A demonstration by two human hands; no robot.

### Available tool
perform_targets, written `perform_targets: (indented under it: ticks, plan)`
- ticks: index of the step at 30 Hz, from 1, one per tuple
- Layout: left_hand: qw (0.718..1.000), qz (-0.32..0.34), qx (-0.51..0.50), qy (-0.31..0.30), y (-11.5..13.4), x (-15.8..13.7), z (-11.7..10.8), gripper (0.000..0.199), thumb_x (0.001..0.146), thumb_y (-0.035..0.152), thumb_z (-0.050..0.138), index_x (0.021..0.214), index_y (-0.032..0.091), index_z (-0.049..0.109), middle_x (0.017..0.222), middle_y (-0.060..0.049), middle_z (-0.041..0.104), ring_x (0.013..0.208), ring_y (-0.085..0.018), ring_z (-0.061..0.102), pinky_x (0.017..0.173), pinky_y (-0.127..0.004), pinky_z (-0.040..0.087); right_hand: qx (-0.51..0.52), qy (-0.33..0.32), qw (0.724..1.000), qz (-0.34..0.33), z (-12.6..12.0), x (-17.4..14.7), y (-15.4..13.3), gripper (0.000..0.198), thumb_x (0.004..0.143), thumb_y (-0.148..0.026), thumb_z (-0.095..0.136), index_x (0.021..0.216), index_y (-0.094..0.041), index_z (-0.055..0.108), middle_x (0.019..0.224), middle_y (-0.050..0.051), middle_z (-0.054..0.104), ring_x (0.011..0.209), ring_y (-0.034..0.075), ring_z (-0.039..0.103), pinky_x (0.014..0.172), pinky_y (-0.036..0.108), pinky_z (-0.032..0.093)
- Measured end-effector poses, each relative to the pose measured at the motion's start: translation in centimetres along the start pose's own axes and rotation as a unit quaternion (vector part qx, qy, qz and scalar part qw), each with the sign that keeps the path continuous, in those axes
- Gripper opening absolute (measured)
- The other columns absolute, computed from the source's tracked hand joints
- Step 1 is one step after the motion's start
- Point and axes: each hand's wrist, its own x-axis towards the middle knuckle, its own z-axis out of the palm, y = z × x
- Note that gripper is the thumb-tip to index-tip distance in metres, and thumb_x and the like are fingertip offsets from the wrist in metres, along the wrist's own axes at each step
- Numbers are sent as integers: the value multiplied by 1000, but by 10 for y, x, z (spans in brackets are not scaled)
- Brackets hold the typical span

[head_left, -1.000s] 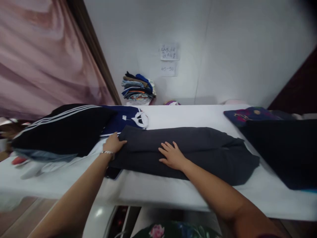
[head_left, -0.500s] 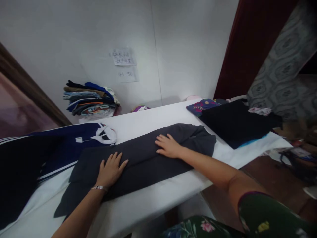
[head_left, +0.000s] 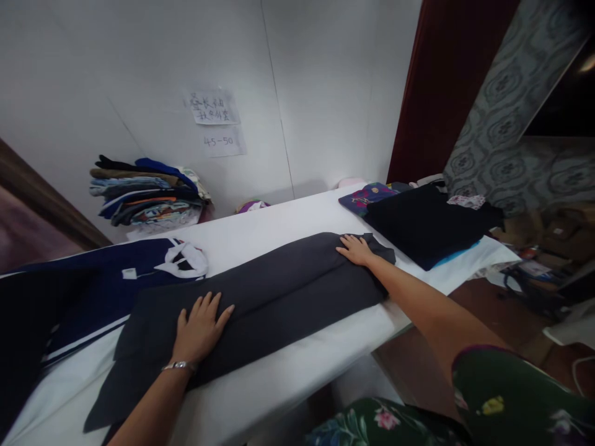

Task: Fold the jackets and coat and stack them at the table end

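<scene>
A dark grey garment, folded lengthwise into a long strip, lies across the white-covered table. Flat on its left part rests my left hand, fingers spread, with a bracelet at the wrist. My right hand lies open on the garment near its right end, palm down. Left of the grey cloth, and partly beneath it, is a navy garment with a white collar and a tag. The kind of the grey garment cannot be made out.
Folded clothes are piled in a stack at the back left against the wall. Black cloth covers the table's right end, beside a patterned purple garment. More black cloth lies at far left. Handwritten paper signs hang on the wall.
My right hand has slid rightward along the grey garment towards its right end, which now looks flatter. My left hand stays on the left part. The view has shifted slightly right.
</scene>
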Motion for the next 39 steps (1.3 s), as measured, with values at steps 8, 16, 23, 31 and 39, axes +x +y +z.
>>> perform_targets:
  ticks: [8,16,23,31,39]
  plan:
    - [1000,21,15,-14,2,-2,-9,50,89,28,26,130,23,54,145,-12,39,134,-33,31,102,-58,25,28,65,994,83,-50,30,57,39,96,-35,34,117,-16,60,116,9,64,113,21,56,96,36,41]
    - [998,45,44,-22,-1,-2,-6,49,86,21,30,126,30,58,145,-10,40,133,-35,32,101,-59,24,32,34,990,136,-33,33,74,32,81,-41,61,98,-16,70,106,11,69,99,24,63,79,26,46]
    - [997,46,49,-24,0,-2,-8,51,85,17,29,123,29,60,144,-9,40,133,-34,32,101,-59,25,36,40,984,168,-30,29,75,34,78,-40,64,104,-18,67,110,10,66,97,22,62,74,26,46]
    - [997,45,57,-30,1,-4,-8,52,83,22,28,126,25,58,146,-10,39,134,-34,30,102,-58,23,41,29,986,157,-28,32,80,36,76,-38,65,107,-19,65,109,9,67,98,22,62,77,27,47]
    - [1000,2,2,3,-5,-2,7,65,82,41,24,137,11,45,145,-13,38,136,-30,29,106,-52,21,61,18,993,95,-43,43,73,39,77,-30,63,114,-18,64,116,10,65,108,24,59,92,31,44]
